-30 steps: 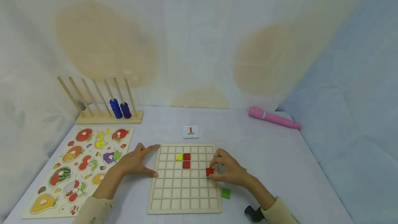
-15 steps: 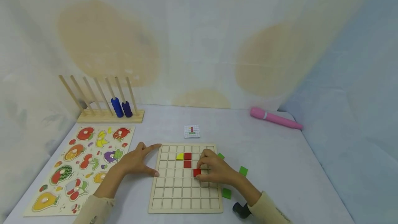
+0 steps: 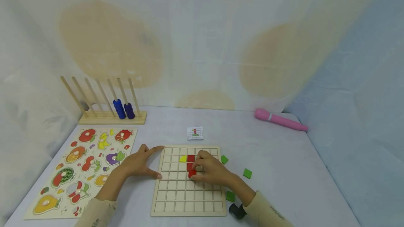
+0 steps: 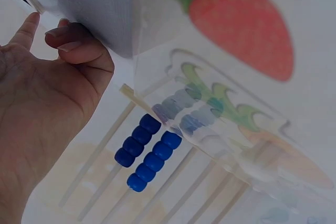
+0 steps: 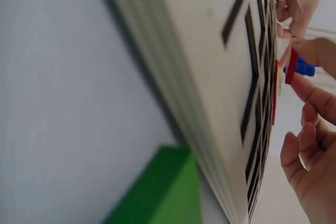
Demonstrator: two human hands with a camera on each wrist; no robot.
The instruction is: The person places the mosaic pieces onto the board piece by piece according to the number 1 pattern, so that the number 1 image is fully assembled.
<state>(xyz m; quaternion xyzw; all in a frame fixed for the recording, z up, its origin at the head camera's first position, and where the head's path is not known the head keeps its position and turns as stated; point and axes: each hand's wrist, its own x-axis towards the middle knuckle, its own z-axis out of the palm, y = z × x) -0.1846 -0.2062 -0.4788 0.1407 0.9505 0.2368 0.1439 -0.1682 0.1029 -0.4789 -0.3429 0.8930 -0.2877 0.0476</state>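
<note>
A wooden grid board (image 3: pixel 179 195) lies flat in the middle of the head view. In its cells sit a yellow tile (image 3: pixel 183 158), a red tile (image 3: pixel 190 158) to its right and another red tile (image 3: pixel 189 166) below that one. My right hand (image 3: pixel 216 171) pinches a third red tile (image 3: pixel 192 173) between thumb and index finger, just nearer than those two. The right wrist view shows this held tile (image 5: pixel 291 66) edge-on, slightly above the board. My left hand (image 3: pixel 137 163) touches the board's left edge with outstretched thumb and index finger; its other fingers are bent.
Green tiles (image 3: pixel 247 173) lie right of the board. A small pattern card (image 3: pixel 195 133) sits behind it. Leftward are a fruit puzzle (image 3: pixel 91 151) and a peg abacus (image 3: pixel 110 119) with blue beads. A pink stick (image 3: pixel 281 120) lies at the back right. A black object (image 3: pixel 237 211) is at my right wrist.
My right hand has carried the red tile leftward across the board, from its right edge to the column of red tiles. The left hand stays at the board's left edge.
</note>
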